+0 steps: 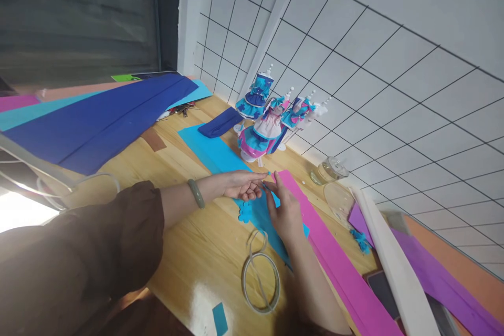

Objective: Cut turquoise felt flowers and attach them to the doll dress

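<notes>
While the left hand (243,185) pinches a tiny blue piece (269,173) between its thumb and finger, its other fingers curl in toward the palm. The right hand (286,212) meets it there, thumb and forefinger close to the piece; whether they grip anything, I cannot tell. Under this grip runs a bright blue sheet (220,152) on the wooden table (185,273), and a pink sheet (333,241) stretches from beside the right fingers past that forearm. Just on the body side of the grip lie blue flower shapes (244,212), and nearer the body a roll of tape (243,279) with a loose strip. Beyond the grip stand small dressed figures (255,131); to its right is a glass jar (328,169). Behind the grip, a green bangle (196,193) circles the left wrist.
</notes>
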`<action>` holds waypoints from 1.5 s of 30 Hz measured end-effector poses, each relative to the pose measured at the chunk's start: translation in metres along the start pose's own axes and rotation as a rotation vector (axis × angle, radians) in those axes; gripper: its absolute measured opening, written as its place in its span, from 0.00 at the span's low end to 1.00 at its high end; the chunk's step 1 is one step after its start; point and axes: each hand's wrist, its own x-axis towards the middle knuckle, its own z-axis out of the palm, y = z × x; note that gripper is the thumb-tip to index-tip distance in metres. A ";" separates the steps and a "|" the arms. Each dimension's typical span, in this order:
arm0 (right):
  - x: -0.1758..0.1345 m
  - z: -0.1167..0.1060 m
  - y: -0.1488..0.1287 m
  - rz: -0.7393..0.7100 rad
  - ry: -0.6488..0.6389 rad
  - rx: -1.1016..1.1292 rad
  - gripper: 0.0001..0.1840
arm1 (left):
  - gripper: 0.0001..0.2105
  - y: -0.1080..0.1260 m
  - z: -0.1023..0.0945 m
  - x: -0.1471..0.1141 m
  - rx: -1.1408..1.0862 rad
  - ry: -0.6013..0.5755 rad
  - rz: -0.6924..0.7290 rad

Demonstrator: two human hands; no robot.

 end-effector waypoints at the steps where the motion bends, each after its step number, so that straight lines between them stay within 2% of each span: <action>1: 0.000 0.000 -0.001 -0.017 -0.016 -0.013 0.27 | 0.20 0.000 -0.001 0.001 -0.006 0.001 0.015; 5: -0.001 -0.001 -0.001 -0.051 -0.048 -0.035 0.32 | 0.13 -0.001 -0.002 -0.001 0.000 0.016 0.084; 9: -0.002 -0.001 0.001 -0.025 -0.074 0.008 0.34 | 0.11 -0.001 -0.001 -0.004 0.047 0.031 0.141; 11: -0.001 -0.002 0.001 0.029 -0.055 0.093 0.34 | 0.11 0.000 0.001 -0.005 0.084 0.047 0.165; 17: 0.005 -0.002 0.001 0.284 0.108 0.456 0.31 | 0.13 0.001 0.009 -0.006 0.208 0.140 0.243; 22: 0.009 -0.001 0.002 0.469 0.111 0.578 0.33 | 0.15 -0.006 0.009 0.001 0.349 0.157 0.380; 25: 0.009 0.001 0.003 0.511 0.082 0.606 0.34 | 0.15 -0.011 0.008 0.007 0.429 0.139 0.466; 28: 0.008 0.003 0.003 0.486 0.105 0.596 0.33 | 0.14 -0.013 0.008 0.010 0.443 0.157 0.478; 30: 0.008 0.003 0.004 0.462 0.126 0.577 0.31 | 0.15 -0.013 0.008 0.011 0.411 0.166 0.488; 32: 0.008 0.002 0.004 0.445 0.149 0.551 0.30 | 0.15 -0.011 0.005 0.011 0.305 0.225 0.490; 35: 0.008 0.001 0.005 0.442 0.172 0.498 0.29 | 0.12 -0.008 -0.003 0.011 -0.031 0.363 0.480; 37: 0.007 0.002 0.006 0.470 0.161 0.464 0.26 | 0.09 -0.005 -0.010 0.011 -0.214 0.406 0.496; 41: 0.007 0.003 0.010 0.526 0.127 0.439 0.21 | 0.05 -0.001 -0.022 0.013 -0.328 0.378 0.528; 45: 0.018 0.003 0.011 0.477 0.087 0.445 0.21 | 0.06 0.002 -0.028 0.017 -0.383 0.301 0.552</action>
